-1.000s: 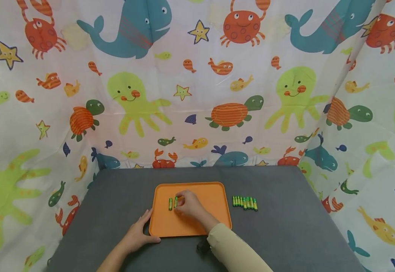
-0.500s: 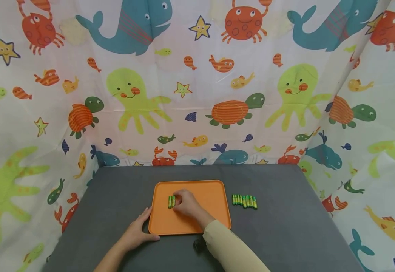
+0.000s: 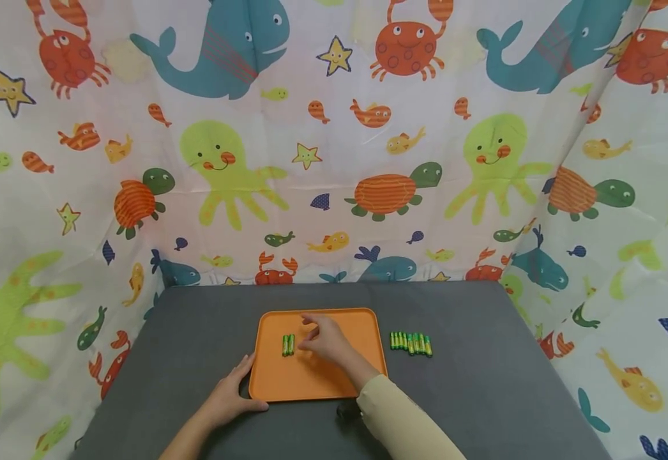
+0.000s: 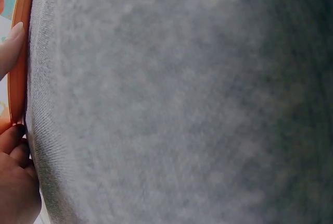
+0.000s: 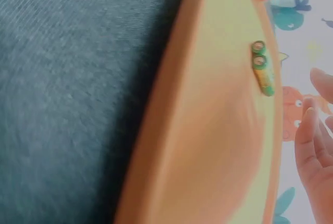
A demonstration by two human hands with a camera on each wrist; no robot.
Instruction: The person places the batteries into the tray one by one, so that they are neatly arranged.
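Two green-and-yellow batteries (image 3: 288, 345) lie side by side on the left part of an orange tray (image 3: 322, 390). My right hand (image 3: 329, 340) hovers over the tray just right of them, its fingers apart and holding nothing. In the right wrist view the pair of batteries (image 5: 261, 67) shows end-on, with my right hand (image 5: 315, 146) off at the right edge. My left hand (image 3: 227, 397) holds the tray's near left corner, thumb at the front edge and fingers along the left side. The left wrist view has the thumb (image 4: 11, 49) on the tray's rim (image 4: 18, 73).
Right of the tray, several more green batteries (image 3: 411, 343) lie in a row on the grey table (image 3: 472, 396). A dark object (image 3: 347, 412), partly hidden, sits below the right wrist. A curtain (image 3: 334, 140) printed with sea animals surrounds the table at the back and sides.
The right hand has set the second battery closer against the first, let go of it and drawn slightly right, fingers spreading. The left hand stays at the tray's corner.
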